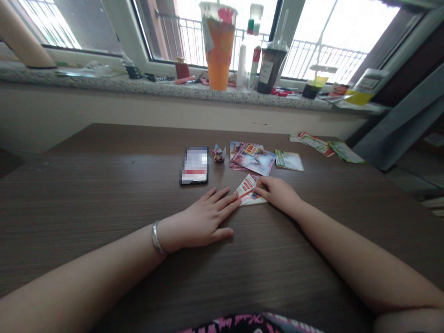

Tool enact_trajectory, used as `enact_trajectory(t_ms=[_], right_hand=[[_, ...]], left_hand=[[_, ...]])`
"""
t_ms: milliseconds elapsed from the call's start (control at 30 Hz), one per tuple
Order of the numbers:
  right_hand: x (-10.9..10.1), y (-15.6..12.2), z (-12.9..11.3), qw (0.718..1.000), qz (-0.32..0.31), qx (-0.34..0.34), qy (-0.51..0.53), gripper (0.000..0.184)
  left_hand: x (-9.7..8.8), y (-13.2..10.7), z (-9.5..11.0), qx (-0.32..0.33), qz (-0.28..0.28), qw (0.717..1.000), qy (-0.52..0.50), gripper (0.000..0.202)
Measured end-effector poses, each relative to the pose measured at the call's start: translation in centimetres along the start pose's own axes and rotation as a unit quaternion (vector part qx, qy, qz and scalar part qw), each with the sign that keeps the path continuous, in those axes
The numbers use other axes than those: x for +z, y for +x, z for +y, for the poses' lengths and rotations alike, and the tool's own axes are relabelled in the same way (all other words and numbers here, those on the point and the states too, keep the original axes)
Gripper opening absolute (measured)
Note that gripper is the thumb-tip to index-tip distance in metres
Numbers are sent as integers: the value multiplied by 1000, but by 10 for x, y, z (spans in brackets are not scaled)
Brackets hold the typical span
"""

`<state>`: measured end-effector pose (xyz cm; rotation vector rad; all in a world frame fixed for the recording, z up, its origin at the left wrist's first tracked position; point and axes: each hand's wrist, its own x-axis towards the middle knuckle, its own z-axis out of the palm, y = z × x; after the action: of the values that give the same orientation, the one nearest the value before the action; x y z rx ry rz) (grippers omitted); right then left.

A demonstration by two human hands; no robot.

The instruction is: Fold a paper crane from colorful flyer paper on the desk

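Observation:
A partly folded piece of printed paper, white with red and coloured print, lies on the brown table. My left hand rests flat with its fingers spread, the fingertips touching the paper's left edge. At the paper's right side, my right hand pinches a part of it between thumb and fingers; the fingers hide some of that side. Just beyond the paper is a stack of colourful printed sheets. A small folded paper figure stands left of the stack, beside a phone.
Green-and-white printed slips lie right of the stack, with more paper strips near the far right edge. On the granite windowsill stand a tall cup of orange drink, a dark drink cup, bottles and small items.

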<state>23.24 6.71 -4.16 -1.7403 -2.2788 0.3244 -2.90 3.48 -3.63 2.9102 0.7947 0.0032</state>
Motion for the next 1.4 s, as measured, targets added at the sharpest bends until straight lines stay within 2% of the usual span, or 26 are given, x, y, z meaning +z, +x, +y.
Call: enact_trajectory(t_ms=[400, 467, 533, 633, 700, 767, 833, 900, 1233, 1400], right_hand=[[-8, 5, 11, 998, -56, 7, 18, 19], [-6, 4, 12, 999, -52, -1, 11, 19], [-4, 1, 13, 1000, -16, -16, -13, 18], [-3, -5, 9, 989, 102, -77, -80, 14], [-3, -10, 4, 972, 149, -132, -127, 18], [-3, -14, -4, 961, 141, -191, -138, 22], [-2, -17, -11, 954, 92, -251, -137, 25], [0, -18, -17, 951, 66, -272, -132, 25], [7, -12, -12, 974, 24, -214, -74, 22], [8, -8, -6, 986, 1, -158, -48, 19]], left_hand=[[2, 0, -3, 16, -7, 1000, -23, 74], [2, 1, -3, 20, -4, 1000, -22, 75], [3, 1, -4, 25, -2, 1000, -19, 75], [3, 2, -4, 28, -2, 1000, -15, 74], [2, 2, -3, 28, -5, 1000, -12, 73], [0, 3, -3, 27, -9, 1000, -9, 73], [-1, 3, -2, 29, -11, 1000, -5, 73], [-3, 3, -2, 33, -7, 999, -1, 73], [-14, -2, 0, 39, 17, 999, 14, 65], [-19, -1, 3, 39, 27, 999, 12, 60]])
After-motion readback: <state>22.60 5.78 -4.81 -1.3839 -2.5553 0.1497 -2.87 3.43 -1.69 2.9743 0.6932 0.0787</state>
